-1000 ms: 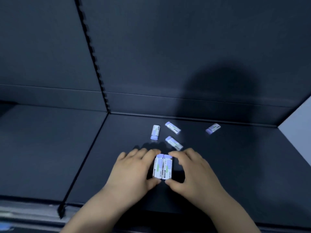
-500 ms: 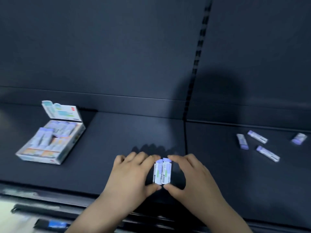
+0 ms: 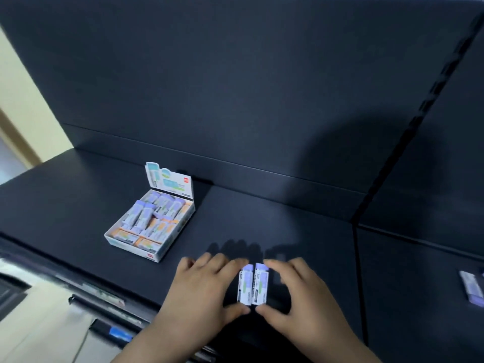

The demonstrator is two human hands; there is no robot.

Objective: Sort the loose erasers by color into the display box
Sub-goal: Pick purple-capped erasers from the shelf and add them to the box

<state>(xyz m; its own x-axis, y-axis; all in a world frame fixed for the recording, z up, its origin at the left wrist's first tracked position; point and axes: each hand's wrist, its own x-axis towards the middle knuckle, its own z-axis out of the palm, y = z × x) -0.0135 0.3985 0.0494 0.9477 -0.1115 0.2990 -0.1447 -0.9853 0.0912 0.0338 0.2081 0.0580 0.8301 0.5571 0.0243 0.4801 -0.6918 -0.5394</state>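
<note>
purple erasers (image 3: 253, 284), side by side, pinched lengthwise by left hand (image 3: 201, 289) and right hand (image 3: 301, 292), likely paired for the display box (image 3: 177, 235) at far left.

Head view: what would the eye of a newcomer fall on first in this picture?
First, the pair of purple-tipped erasers, side by side near the front of the dark shelf, pinched between the left hand and the right hand. Next, the open display box to their left, farther back, filled with purple and orange erasers. One more loose eraser lies blurred at the right edge.
</note>
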